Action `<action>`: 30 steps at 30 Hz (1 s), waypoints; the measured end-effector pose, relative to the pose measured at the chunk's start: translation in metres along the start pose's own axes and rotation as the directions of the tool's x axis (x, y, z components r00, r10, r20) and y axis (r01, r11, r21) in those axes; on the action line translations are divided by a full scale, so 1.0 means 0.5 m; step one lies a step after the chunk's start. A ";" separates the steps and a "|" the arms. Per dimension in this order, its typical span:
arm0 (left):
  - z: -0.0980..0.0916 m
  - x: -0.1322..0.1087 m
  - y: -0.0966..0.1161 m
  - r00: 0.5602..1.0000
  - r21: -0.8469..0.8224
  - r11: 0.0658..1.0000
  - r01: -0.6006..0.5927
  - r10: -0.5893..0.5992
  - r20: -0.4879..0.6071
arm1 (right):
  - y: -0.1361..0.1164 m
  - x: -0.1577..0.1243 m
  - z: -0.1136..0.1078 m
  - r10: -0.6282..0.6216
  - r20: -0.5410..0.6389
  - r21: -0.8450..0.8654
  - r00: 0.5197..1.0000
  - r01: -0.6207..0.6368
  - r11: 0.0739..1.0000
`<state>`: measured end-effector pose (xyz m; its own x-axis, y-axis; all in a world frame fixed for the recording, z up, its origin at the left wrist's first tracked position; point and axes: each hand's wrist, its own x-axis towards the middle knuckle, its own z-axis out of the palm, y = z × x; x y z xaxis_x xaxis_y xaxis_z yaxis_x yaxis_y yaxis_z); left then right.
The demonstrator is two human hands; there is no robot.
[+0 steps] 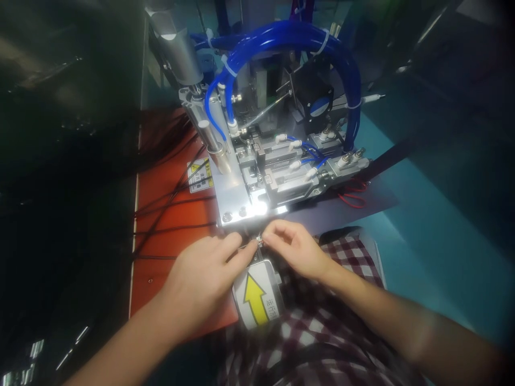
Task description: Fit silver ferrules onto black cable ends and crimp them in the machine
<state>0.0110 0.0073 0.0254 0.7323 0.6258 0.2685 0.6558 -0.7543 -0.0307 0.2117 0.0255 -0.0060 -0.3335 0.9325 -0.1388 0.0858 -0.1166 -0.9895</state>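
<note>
My left hand [213, 262] is closed, its thumb and fingers meeting just below the front edge of the machine's metal plate [233, 195]. From the right, my right hand [295, 246] comes in with thumb and forefinger pinched together. Between the two sets of fingertips sits a small shiny piece [259, 241], too small and partly covered to name. It lies at the top of a narrow track, right above a white plate with a yellow arrow [256, 300]. Which hand grips the piece cannot be made out.
Ahead stands a pneumatic machine with metal cylinders [292, 177] and a thick loop of blue air hoses [289, 35]. Black cables [173, 201] cross the orange base [161, 279] on the left. Red wires [354, 198] hang at right. Checkered cloth [306, 343] lies below my hands.
</note>
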 end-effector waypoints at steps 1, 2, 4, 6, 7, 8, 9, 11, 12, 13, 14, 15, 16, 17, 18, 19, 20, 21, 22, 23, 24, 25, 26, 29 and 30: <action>0.000 0.000 0.000 1.000 0.001 1.000 -0.002 0.002 0.002 | 0.000 0.000 0.000 0.002 0.009 0.007 1.000 -0.002 1.000; 0.000 0.000 -0.001 1.000 -0.001 1.000 -0.006 0.006 0.004 | 0.000 0.000 0.000 0.003 0.014 0.009 1.000 -0.003 1.000; -0.001 -0.001 -0.002 1.000 -0.009 1.000 -0.017 0.018 0.014 | 0.001 0.000 -0.001 -0.003 0.006 0.000 1.000 0.003 1.000; -0.001 -0.002 -0.004 0.999 -0.014 0.999 -0.031 0.031 0.019 | 0.003 -0.001 -0.001 -0.016 -0.014 -0.017 1.000 0.016 1.000; -0.001 -0.002 -0.006 0.999 -0.015 0.999 -0.035 0.036 0.020 | 0.003 -0.001 0.000 -0.020 -0.021 -0.020 1.000 0.020 1.000; 0.000 -0.002 -0.007 0.999 -0.014 0.999 -0.038 0.038 0.020 | 0.004 -0.002 0.001 -0.018 -0.025 -0.016 1.000 0.018 1.000; 0.000 -0.002 -0.008 0.999 -0.013 0.999 -0.038 0.038 0.020 | 0.006 -0.002 0.002 -0.009 -0.025 -0.001 1.000 0.009 1.000; 0.001 -0.001 -0.009 0.999 -0.018 0.999 -0.035 0.036 0.024 | 0.008 -0.003 0.004 0.026 -0.025 0.054 0.999 -0.025 0.998; 0.001 -0.001 -0.009 0.999 -0.022 0.999 -0.034 0.035 0.025 | 0.010 -0.004 0.006 0.050 -0.025 0.091 0.998 -0.047 0.995; 0.001 0.000 -0.009 0.999 -0.028 0.999 -0.033 0.034 0.027 | 0.011 -0.005 0.006 0.075 -0.021 0.129 0.997 -0.072 0.989; 0.001 0.000 -0.008 0.999 -0.036 0.999 -0.032 0.033 0.027 | 0.013 -0.006 0.007 0.101 -0.012 0.161 0.995 -0.097 0.982; 0.000 0.001 -0.008 0.999 -0.042 0.999 -0.031 0.032 0.026 | 0.014 -0.007 0.007 0.123 -0.001 0.186 0.992 -0.120 0.975; 0.000 0.001 -0.007 0.999 -0.049 0.998 -0.030 0.031 0.025 | 0.015 -0.009 0.006 0.139 0.014 0.202 0.990 -0.139 0.969; 0.000 0.001 -0.007 0.999 -0.054 0.998 -0.029 0.030 0.023 | 0.016 -0.010 0.005 0.148 0.030 0.213 0.988 -0.151 0.965; -0.001 0.001 -0.006 0.999 -0.057 0.998 -0.029 0.030 0.023 | 0.016 -0.011 0.003 0.152 0.044 0.218 0.987 -0.158 0.963; -0.001 0.001 -0.006 0.999 -0.058 0.998 -0.028 0.029 0.023 | 0.016 -0.013 0.002 0.152 0.056 0.220 0.987 -0.160 0.962; -0.001 0.001 -0.006 0.999 -0.056 0.998 -0.027 0.028 0.023 | 0.016 -0.014 0.000 0.150 0.066 0.221 0.986 -0.161 0.962; 0.000 0.001 -0.006 0.999 -0.052 0.998 -0.025 0.026 0.022 | 0.015 -0.015 -0.002 0.149 0.074 0.219 0.986 -0.162 0.962; 0.001 0.001 -0.006 0.999 -0.049 0.999 -0.024 0.025 0.020 | 0.014 -0.016 -0.004 0.150 0.080 0.216 0.985 -0.164 0.963; 0.001 0.000 -0.006 1.000 -0.046 0.999 -0.023 0.024 0.016 | 0.013 -0.016 -0.005 0.150 0.084 0.212 0.985 -0.165 0.963; 0.002 0.000 -0.006 1.000 -0.043 0.999 -0.022 0.022 0.010 | 0.012 -0.016 -0.006 0.151 0.085 0.210 0.985 -0.165 0.964; 0.002 0.000 -0.006 1.000 -0.043 0.999 -0.022 0.023 0.006 | 0.011 -0.016 -0.006 0.152 0.083 0.210 0.985 -0.166 0.963; 0.003 -0.001 -0.006 1.000 -0.045 0.999 -0.022 0.022 0.005 | 0.010 -0.016 -0.006 0.153 0.080 0.213 0.985 -0.167 0.963; 0.003 -0.001 -0.006 1.000 -0.047 0.999 -0.021 0.021 0.006 | 0.008 -0.014 -0.005 0.166 0.069 0.223 0.984 -0.177 0.959; 0.002 0.000 -0.006 1.000 -0.046 0.999 -0.019 0.019 0.006 | 0.007 -0.014 -0.004 0.172 0.065 0.224 0.983 -0.183 0.957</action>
<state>0.0093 0.0097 0.0244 0.7458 0.6123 0.2624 0.6328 -0.7743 0.0083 0.2162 0.0191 -0.0085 -0.3740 0.8743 -0.3095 -0.0672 -0.3584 -0.9311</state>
